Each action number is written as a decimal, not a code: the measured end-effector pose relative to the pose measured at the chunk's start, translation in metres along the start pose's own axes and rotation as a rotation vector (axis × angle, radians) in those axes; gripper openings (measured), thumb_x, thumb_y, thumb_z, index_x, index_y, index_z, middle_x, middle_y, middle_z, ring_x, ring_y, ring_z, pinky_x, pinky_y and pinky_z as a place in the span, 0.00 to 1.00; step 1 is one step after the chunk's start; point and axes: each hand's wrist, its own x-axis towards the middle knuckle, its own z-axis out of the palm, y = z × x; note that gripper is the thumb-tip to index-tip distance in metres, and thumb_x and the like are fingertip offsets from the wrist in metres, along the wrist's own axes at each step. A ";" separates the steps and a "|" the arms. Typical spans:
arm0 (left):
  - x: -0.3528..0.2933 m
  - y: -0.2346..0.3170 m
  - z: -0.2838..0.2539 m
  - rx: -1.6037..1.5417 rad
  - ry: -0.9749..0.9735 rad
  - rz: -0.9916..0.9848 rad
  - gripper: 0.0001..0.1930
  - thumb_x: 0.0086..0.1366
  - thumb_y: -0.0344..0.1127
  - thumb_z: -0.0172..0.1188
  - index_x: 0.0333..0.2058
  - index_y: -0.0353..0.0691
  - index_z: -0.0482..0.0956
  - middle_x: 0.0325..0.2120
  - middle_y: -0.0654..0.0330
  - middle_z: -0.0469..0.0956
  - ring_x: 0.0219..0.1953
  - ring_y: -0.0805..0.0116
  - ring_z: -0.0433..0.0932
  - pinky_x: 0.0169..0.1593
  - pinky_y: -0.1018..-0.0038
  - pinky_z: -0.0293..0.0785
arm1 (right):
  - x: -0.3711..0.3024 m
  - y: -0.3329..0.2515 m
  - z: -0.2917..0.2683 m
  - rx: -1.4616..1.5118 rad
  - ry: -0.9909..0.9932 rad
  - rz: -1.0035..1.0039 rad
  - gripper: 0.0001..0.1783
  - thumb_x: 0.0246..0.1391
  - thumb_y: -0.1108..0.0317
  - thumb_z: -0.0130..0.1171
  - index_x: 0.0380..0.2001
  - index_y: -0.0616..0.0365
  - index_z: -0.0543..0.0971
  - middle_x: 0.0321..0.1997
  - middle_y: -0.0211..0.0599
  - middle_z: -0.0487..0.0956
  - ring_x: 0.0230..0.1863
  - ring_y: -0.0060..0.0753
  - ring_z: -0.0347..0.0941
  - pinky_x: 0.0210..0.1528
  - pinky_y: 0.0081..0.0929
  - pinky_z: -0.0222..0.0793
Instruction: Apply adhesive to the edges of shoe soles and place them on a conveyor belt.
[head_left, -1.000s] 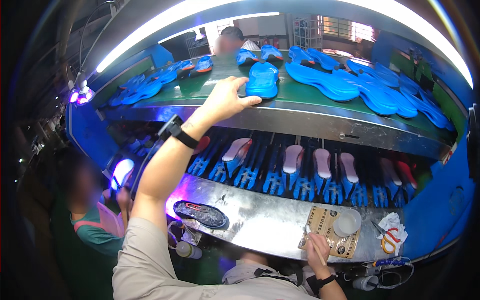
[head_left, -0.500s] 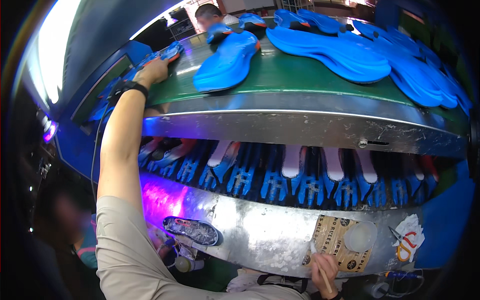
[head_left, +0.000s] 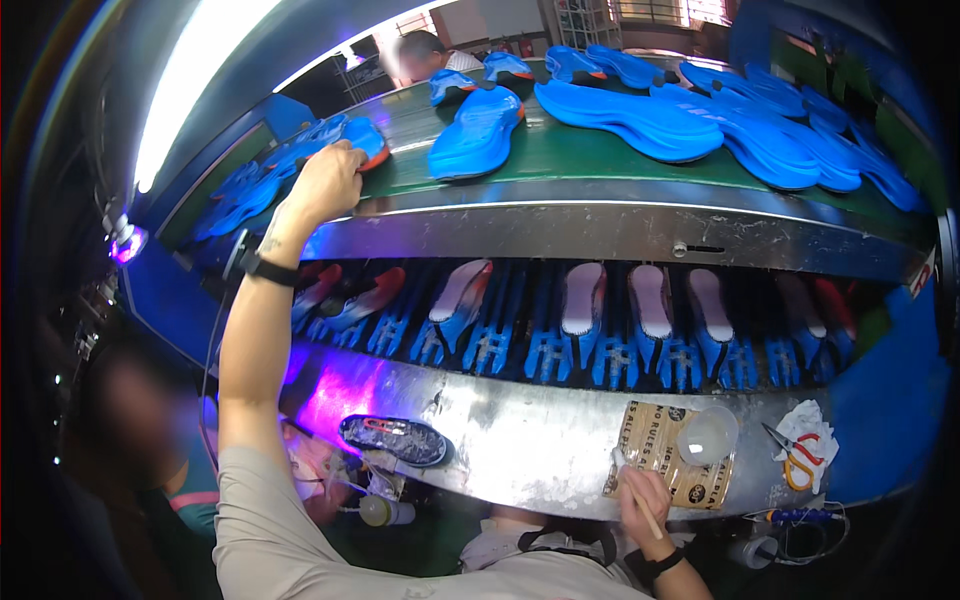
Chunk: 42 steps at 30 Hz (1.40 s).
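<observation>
At the left of the raised green belt, my left hand (head_left: pixel 332 182) is closed at the near edge of a blue shoe sole (head_left: pixel 362 138) with an orange end. The hand covers part of that sole. My right hand (head_left: pixel 645 497) holds a brush (head_left: pixel 652 520) by its pale wooden handle, low on the right. Its head is over the corner of a brown printed cardboard piece (head_left: pixel 650 430). A translucent round tub (head_left: pixel 707 436) stands on that cardboard.
More blue soles (head_left: pixel 630 120) lie along the green belt (head_left: pixel 400 180). Under it, a rack carries shoe uppers (head_left: pixel 583 300) on blue holders. A dark sole-shaped piece (head_left: pixel 393 440) rests on the metal ledge (head_left: pixel 520 430). Scissors (head_left: pixel 797 460) lie on white paper at right. Another person (head_left: pixel 425 55) is beyond the belt.
My left hand has drawn back toward the belt's near edge, and the orange-ended sole there is nearer too. My right hand still holds the brush near the cardboard. The whole view has shifted slightly.
</observation>
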 end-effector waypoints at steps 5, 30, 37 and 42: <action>-0.059 0.027 -0.076 -0.600 0.168 -0.550 0.19 0.71 0.44 0.59 0.42 0.29 0.85 0.25 0.59 0.81 0.28 0.76 0.76 0.34 0.70 0.73 | -0.005 -0.004 0.000 0.002 0.000 -0.003 0.15 0.52 0.79 0.62 0.44 0.65 0.82 0.36 0.48 0.81 0.37 0.52 0.78 0.41 0.42 0.74; -0.347 0.392 0.033 -3.169 -0.319 -1.008 0.50 0.69 0.71 0.38 0.75 0.33 0.48 0.70 0.33 0.58 0.68 0.30 0.65 0.57 0.39 0.75 | 0.025 -0.012 -0.099 0.119 0.171 0.347 0.10 0.63 0.71 0.61 0.45 0.63 0.81 0.39 0.35 0.83 0.42 0.26 0.77 0.48 0.26 0.72; -0.332 0.409 0.030 -3.097 -0.354 -0.938 0.49 0.66 0.62 0.53 0.74 0.32 0.49 0.68 0.33 0.60 0.66 0.32 0.67 0.61 0.44 0.76 | 0.070 0.002 -0.138 -0.160 0.109 0.392 0.12 0.60 0.63 0.62 0.37 0.61 0.83 0.26 0.41 0.83 0.28 0.35 0.81 0.35 0.31 0.74; -0.324 0.413 0.023 -2.741 -0.300 -0.853 0.52 0.57 0.52 0.73 0.71 0.34 0.55 0.64 0.39 0.69 0.65 0.39 0.71 0.67 0.46 0.71 | 0.074 0.014 -0.131 -0.429 -0.087 0.385 0.14 0.57 0.59 0.60 0.34 0.59 0.83 0.28 0.50 0.83 0.31 0.52 0.81 0.36 0.42 0.75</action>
